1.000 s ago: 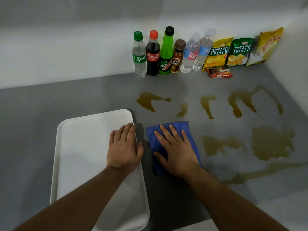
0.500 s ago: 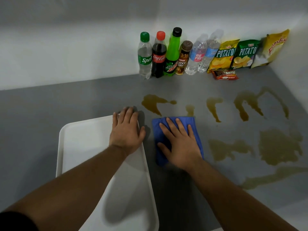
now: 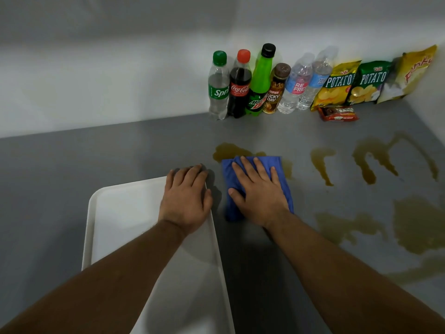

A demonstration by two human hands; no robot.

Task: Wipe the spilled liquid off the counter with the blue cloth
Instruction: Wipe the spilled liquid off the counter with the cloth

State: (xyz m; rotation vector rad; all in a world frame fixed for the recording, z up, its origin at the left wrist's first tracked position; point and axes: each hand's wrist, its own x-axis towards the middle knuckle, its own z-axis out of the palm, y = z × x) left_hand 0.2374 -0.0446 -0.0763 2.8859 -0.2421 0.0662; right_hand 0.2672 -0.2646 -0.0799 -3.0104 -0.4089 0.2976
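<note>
A blue cloth [image 3: 283, 166] lies flat on the grey counter [image 3: 96, 160], its far edge over a brown puddle [image 3: 225, 151]. My right hand [image 3: 258, 194] presses palm-down on the cloth with fingers spread. My left hand [image 3: 186, 197] rests flat on the far right corner of a white tray [image 3: 120, 220], fingertips reaching past its rim. More brown spilled liquid spreads to the right: a streak [image 3: 321, 162], an arch-shaped pool [image 3: 375, 157] and larger patches [image 3: 419, 225] nearer me.
Several drink bottles [image 3: 240, 85] stand in a row against the back wall, with snack bags [image 3: 370, 80] and a small red packet [image 3: 337, 113] to their right. A white side wall closes the counter at the far right.
My right hand has pushed the blue cloth away from me until it covers part of the nearest puddle. My left hand slid forward to the tray's far corner.
</note>
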